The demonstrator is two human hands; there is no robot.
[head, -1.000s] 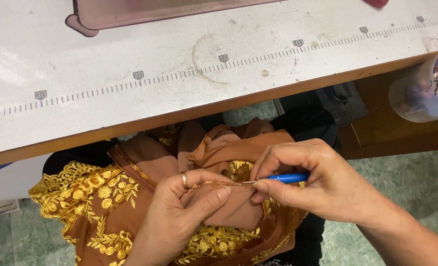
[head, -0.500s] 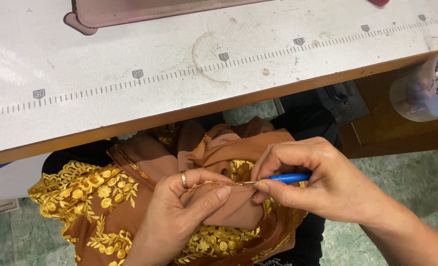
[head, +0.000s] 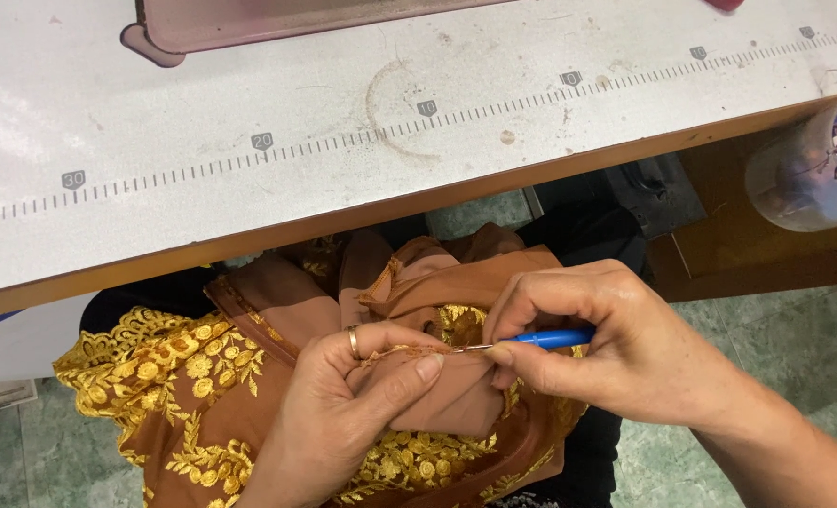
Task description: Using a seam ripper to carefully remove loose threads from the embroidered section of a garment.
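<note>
Brown fabric (head: pixel 277 395), thick with gold floral embroidery, is lying bunched in our lap below the edge of the white sewing table (head: pixel 249 179). We are pinching a fold of it with our left hand (head: pixel 343 414) — thumb pressing the cloth against the fingers so the seam is standing up taut and exposed. Our right hand (head: pixel 616 348) is gripping a blue-handled seam ripper (head: pixel 541 340) between thumb and fingertips, its metal tip touching the raised fold just beside our left thumb. We are holding the tool low and nearly level, probably so the point can slip under a stitch without catching the cloth. A clear plastic container (head: pixel 804 174) is hanging at the table's right end — well apart from both hands.
</note>
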